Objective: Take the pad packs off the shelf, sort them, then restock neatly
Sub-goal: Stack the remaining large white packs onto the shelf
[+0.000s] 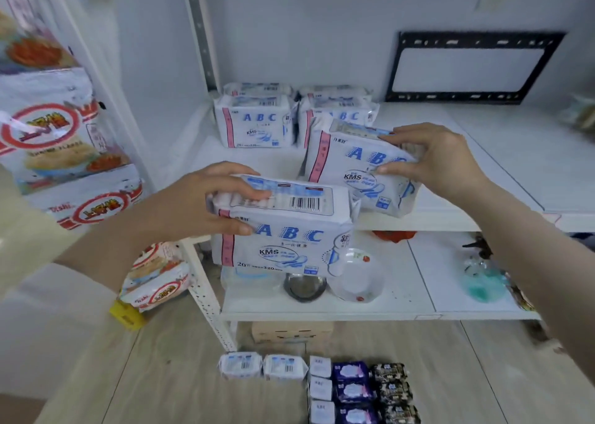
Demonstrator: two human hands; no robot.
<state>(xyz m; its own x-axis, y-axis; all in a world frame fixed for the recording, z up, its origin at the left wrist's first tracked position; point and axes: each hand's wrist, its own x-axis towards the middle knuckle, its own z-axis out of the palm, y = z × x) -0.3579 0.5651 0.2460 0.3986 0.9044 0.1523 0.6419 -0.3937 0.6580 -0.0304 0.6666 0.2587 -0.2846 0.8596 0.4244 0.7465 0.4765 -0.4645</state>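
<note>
The left hand (206,203) grips a white pad pack (283,230) from its left end, thumb on the front, fingers curled over the top, holding it in the air in front of the shelf edge. Its front reads "ABC" in blue, with "KMS" in an oval below and "20" and "320" along the bottom; a barcode sits on the top face, and a pink strip runs down the left side.

The right hand (434,159) pinches a second pack (354,169) of the same kind at its upper right corner, thumb on the front and fingers behind. This pack is tilted, its lower edge on or just above the white shelf (483,166); contact cannot be told. It shows the same "ABC" and "KMS".

Farther back on the shelf stand two stacks of the same packs (257,121), side by side, both lettered "ABC".

On the wooden floor (161,375) below lie sorted rows: white packs (262,365), purple packs (352,390) and dark patterned packs (394,391); their writing is too small to read.

At left hang noodle bags (54,134) with a red ring logo.
</note>
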